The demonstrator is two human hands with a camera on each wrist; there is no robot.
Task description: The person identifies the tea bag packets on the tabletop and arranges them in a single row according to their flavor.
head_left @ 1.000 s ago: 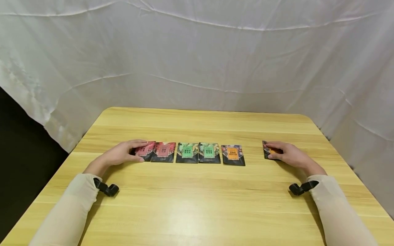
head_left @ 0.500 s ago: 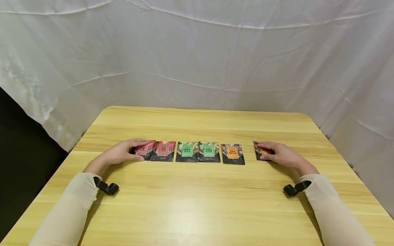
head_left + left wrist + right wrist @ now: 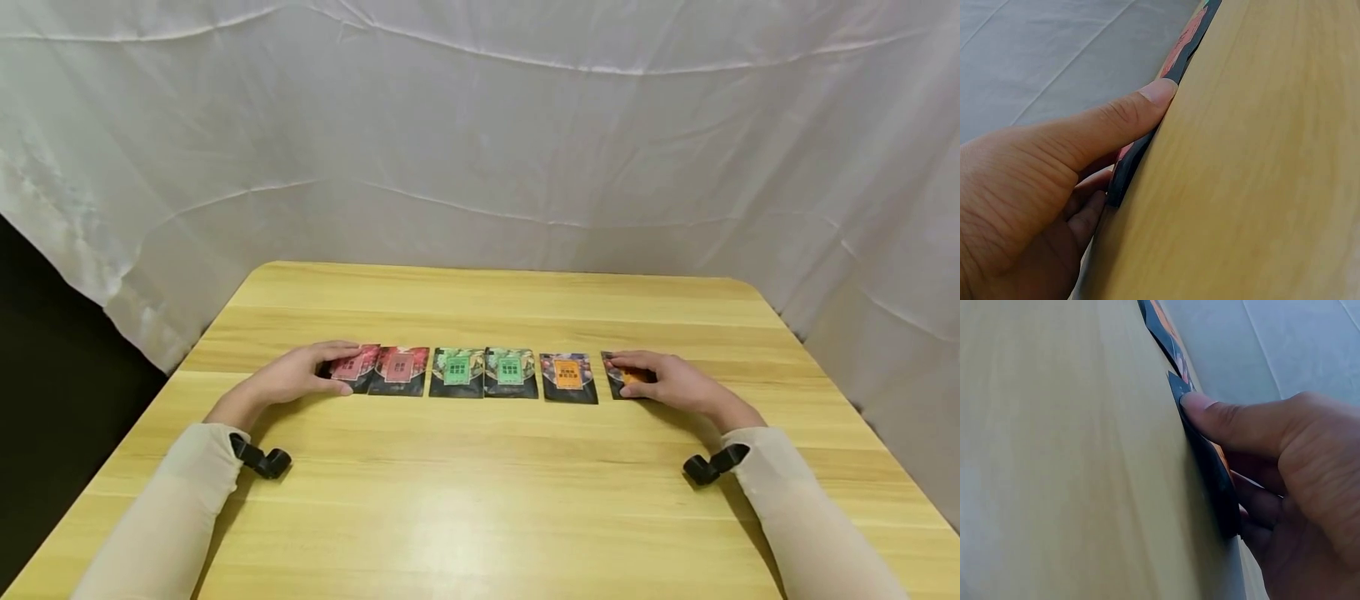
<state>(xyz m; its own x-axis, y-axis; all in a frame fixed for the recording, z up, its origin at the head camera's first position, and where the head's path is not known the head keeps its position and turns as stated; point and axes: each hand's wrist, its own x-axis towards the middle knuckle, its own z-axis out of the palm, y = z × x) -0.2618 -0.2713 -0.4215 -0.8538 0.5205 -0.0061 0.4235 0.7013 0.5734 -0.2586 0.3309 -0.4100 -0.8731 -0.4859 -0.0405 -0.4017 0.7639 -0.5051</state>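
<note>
Several flat sachets lie in a row on the wooden table. At the left end my left hand [image 3: 296, 373] holds a red sachet [image 3: 363, 367] with thumb and fingers at its edges; in the left wrist view the thumb [image 3: 1159, 92] presses its black border. Beside it lie a second red sachet [image 3: 398, 372], two green sachets, the left one [image 3: 457, 372] and the right one [image 3: 511, 372], and an orange sachet [image 3: 568, 378]. My right hand [image 3: 678, 383] grips another orange sachet [image 3: 1210, 469], its outer part hidden under the fingers. A narrow gap parts it from the first orange one.
The light wooden table [image 3: 450, 483] reaches toward me in front of the row. A pale curtain [image 3: 480, 150] hangs behind its far edge. Black wrist cameras, left [image 3: 262, 458] and right [image 3: 712, 467], jut inward from the sleeves.
My right hand has slid the orange sachet leftward along the table, closer to the other orange one. The left hand and the rest of the row stay put.
</note>
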